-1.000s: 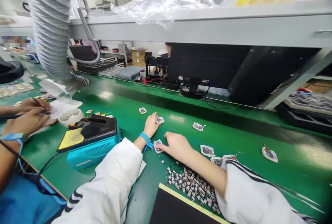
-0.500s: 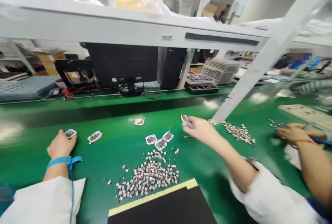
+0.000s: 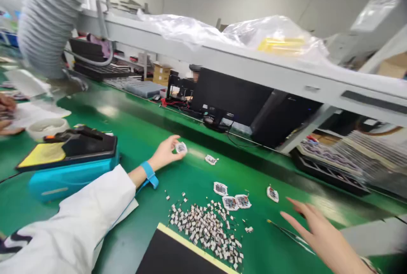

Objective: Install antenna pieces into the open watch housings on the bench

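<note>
My left hand [image 3: 165,152], with a blue strap at the wrist, pinches a small white-framed circuit board [image 3: 181,148] above the green bench. My right hand [image 3: 318,229] is open, thumb and fingers apart, with nothing in it. Just left of its fingertips lies another white-framed board [image 3: 272,194]. A pair of tweezers [image 3: 291,236] rests below that hand's thumb. One more board [image 3: 210,159] lies right of my left hand. Three boards [image 3: 230,203] sit close together mid-bench, above a pile of small pale components with dark leads [image 3: 206,227].
A black mat with a yellow edge [image 3: 178,257] lies at the front. On the left stand a blue box [image 3: 73,181] with a black and yellow top, a white bowl [image 3: 47,128] and a grey duct hose [image 3: 51,24]. Another person's hands [image 3: 6,113] show far left. A monitor [image 3: 232,94] stands behind.
The view has swung left. My right hand has opened and come away from the board on the right, which lies on the bench. My left hand has moved closer to the middle boards.
</note>
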